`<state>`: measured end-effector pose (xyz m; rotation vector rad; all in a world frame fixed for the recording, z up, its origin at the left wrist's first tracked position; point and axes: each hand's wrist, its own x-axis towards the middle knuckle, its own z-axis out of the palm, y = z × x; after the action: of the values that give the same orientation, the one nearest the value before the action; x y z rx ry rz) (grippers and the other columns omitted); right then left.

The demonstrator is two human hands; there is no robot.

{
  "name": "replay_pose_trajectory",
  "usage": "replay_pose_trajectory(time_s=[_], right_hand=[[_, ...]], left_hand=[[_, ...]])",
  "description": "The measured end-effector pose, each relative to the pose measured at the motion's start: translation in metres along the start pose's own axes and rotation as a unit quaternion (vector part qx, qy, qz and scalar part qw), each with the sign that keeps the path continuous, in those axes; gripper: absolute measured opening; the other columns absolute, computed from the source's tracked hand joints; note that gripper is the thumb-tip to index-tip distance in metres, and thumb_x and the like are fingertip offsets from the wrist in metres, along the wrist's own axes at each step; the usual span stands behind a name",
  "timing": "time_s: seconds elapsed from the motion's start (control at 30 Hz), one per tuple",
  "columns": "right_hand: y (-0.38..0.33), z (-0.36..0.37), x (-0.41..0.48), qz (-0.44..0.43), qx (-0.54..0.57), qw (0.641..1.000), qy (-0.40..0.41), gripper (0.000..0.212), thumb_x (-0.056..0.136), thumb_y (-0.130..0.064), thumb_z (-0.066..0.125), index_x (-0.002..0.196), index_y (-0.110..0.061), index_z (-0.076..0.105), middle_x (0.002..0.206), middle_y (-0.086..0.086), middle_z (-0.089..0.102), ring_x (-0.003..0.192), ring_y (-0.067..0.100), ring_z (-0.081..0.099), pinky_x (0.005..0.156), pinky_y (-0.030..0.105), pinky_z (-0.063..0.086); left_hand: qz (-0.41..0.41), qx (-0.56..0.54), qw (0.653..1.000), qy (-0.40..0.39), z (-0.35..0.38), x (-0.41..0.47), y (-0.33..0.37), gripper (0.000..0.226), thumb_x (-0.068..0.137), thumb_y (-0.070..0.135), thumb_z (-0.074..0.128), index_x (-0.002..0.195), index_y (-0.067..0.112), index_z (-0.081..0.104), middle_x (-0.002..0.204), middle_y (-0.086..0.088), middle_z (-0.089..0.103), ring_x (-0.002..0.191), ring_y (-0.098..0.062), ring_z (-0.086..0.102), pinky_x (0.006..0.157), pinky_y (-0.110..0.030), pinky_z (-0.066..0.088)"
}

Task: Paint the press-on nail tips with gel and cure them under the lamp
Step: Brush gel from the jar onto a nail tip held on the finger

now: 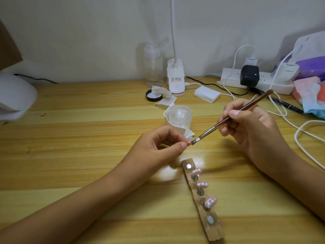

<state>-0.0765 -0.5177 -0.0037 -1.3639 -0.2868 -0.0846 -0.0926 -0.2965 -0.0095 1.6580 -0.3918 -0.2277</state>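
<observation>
The left hand (158,145) pinches a nail tip (189,143) between thumb and forefinger above the middle of the desk (88,138). The right hand (249,125) pinches a brush (228,118), bristles touching the tip just beyond the left grip.

The left hand (158,147) pinches a tiny nail tip (189,143) just past the far end of the brown strip (213,231). The right hand (251,127) holds a brush (211,130), and its hairs touch the tip. Three painted nails (202,185) sit on the strip.

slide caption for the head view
Right hand touches a brush to the nail tip pinched in the left hand, near a holder strip
</observation>
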Motion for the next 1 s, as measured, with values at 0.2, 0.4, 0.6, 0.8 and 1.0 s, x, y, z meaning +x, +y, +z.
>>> replay_pose_trajectory(time_s=[0.2, 0.4, 0.6, 0.8, 1.0], right_hand=[[0.0040, -0.0004, 0.0034, 0.003, -0.023, 0.999, 0.041, 0.019, 0.093, -0.009, 0.053, 0.079, -0.017, 0.062, 0.067, -0.003, 0.062, 0.061, 0.010, 0.062, 0.061, 0.019, 0.052], [0.0005, -0.0013, 0.0036, 0.009, 0.018, 1.000, 0.023, 0.014, 0.084, -0.015, 0.053, 0.076, -0.018, 0.064, 0.068, -0.001, 0.061, 0.061, 0.011, 0.060, 0.060, 0.020, 0.051], [0.0035, -0.0005, 0.0029, -0.032, -0.060, 0.996, 0.058, 0.021, 0.097, -0.003, 0.050, 0.083, -0.015, 0.060, 0.069, -0.006, 0.064, 0.064, 0.009, 0.062, 0.063, 0.018, 0.052], [0.0003, -0.0049, 0.0047, -0.025, 0.027, 0.998, 0.049, 0.015, 0.086, -0.014, 0.049, 0.083, -0.015, 0.063, 0.075, -0.001, 0.065, 0.070, 0.010, 0.064, 0.068, 0.020, 0.053], [-0.0001, -0.0034, 0.0025, -0.022, 0.017, 1.000, -0.005, 0.018, 0.087, -0.013, 0.047, 0.082, -0.017, 0.064, 0.076, 0.001, 0.064, 0.073, 0.012, 0.064, 0.070, 0.022, 0.053]], left_hand=[[-0.002, -0.003, 1.000, -0.001, -0.0008, -0.0002, -0.0015, 0.008, 0.081, 0.021, 0.064, 0.077, 0.025, 0.069, 0.087, 0.011, 0.074, 0.070, 0.000, 0.057, 0.063, -0.015, 0.048], [-0.004, -0.005, 1.000, 0.005, -0.0007, 0.0001, -0.0030, 0.007, 0.080, 0.022, 0.065, 0.076, 0.026, 0.070, 0.087, 0.009, 0.075, 0.074, -0.003, 0.060, 0.065, -0.016, 0.049], [-0.001, -0.034, 0.999, 0.000, -0.0009, -0.0003, -0.0017, 0.006, 0.079, 0.017, 0.072, 0.079, 0.013, 0.067, 0.078, 0.004, 0.072, 0.073, 0.002, 0.066, 0.068, -0.014, 0.050], [-0.021, -0.080, 0.997, -0.002, -0.0014, 0.0004, -0.0014, 0.012, 0.075, 0.022, 0.069, 0.085, 0.017, 0.070, 0.082, -0.006, 0.075, 0.067, -0.007, 0.063, 0.071, -0.022, 0.054], [-0.027, -0.077, 0.997, 0.006, -0.0009, 0.0001, -0.0011, 0.006, 0.078, 0.018, 0.069, 0.081, 0.014, 0.065, 0.081, -0.010, 0.075, 0.065, -0.009, 0.064, 0.072, -0.027, 0.055]])
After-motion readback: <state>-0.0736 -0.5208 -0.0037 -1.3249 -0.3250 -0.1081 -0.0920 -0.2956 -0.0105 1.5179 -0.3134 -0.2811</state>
